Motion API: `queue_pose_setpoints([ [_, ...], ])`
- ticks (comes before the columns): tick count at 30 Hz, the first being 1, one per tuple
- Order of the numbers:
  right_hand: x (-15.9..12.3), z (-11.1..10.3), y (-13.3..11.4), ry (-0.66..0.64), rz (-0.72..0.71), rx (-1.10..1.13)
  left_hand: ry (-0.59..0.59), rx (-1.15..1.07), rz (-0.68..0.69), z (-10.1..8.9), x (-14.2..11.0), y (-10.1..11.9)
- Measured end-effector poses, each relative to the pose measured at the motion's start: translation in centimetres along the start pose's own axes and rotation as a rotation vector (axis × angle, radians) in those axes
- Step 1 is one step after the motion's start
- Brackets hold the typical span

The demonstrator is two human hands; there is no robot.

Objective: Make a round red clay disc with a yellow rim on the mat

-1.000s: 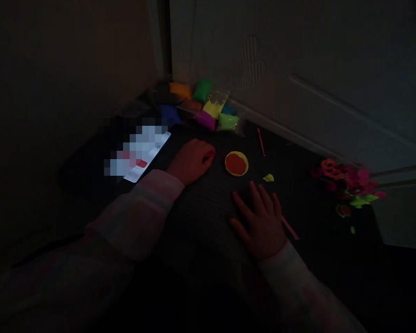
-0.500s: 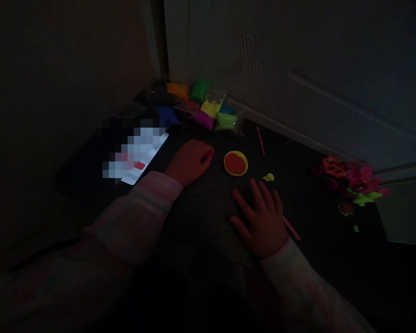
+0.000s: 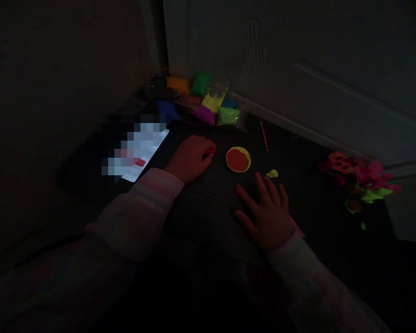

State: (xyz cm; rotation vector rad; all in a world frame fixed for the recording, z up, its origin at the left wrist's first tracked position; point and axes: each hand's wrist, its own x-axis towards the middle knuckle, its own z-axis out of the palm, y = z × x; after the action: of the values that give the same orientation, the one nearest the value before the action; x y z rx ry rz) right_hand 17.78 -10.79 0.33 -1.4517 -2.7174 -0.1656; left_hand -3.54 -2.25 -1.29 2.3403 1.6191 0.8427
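The scene is very dark. My left hand point(image 3: 190, 157) lies on a dark ribbed mat point(image 3: 208, 208) with its fingers curled around a small red piece that I cannot make out. Just right of it sits a flat red clay disc on a yellow clay base point(image 3: 238, 159). My right hand point(image 3: 266, 210) rests flat on the mat, fingers spread, holding nothing. A small yellow-green clay scrap point(image 3: 272, 173) lies just beyond its fingertips. A thin pink stick point(image 3: 296, 227) shows at its right side, partly hidden by the hand.
Several coloured clay packets point(image 3: 204, 101) are piled at the far corner by a pale door. A lit phone point(image 3: 138, 152) lies left of my left hand. Another pink stick point(image 3: 264, 136) lies beyond the disc. Clay flowers point(image 3: 357, 178) sit at the right.
My right hand has slid slightly right and forward over the mat. The view has shifted a little. My left hand stays where it was.
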Motion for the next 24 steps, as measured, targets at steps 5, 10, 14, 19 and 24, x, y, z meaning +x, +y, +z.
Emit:
queue_pose_setpoints([
  [5, 0.06, 0.01, 0.08, -0.025, -0.074, 0.017, 0.005, 0.006, -0.003, 0.00, 0.01, 0.04],
  [10, 0.13, 0.06, 0.23, -0.021, -0.057, 0.009, -0.009, 0.002, -0.005, -0.10, 0.03, 0.05],
  [14, 0.21, 0.13, 0.37, 0.000, -0.025, 0.008, -0.014, 0.001, -0.011, -0.12, 0.05, 0.05],
  [19, 0.33, 0.02, 0.37, -0.039, -0.108, 0.033, -0.009, 0.002, -0.002, -0.10, 0.06, 0.09],
  [24, 0.31, 0.07, 0.10, -0.023, -0.010, 0.020, -0.009, 0.009, 0.000, -0.12, 0.07, 0.07],
])
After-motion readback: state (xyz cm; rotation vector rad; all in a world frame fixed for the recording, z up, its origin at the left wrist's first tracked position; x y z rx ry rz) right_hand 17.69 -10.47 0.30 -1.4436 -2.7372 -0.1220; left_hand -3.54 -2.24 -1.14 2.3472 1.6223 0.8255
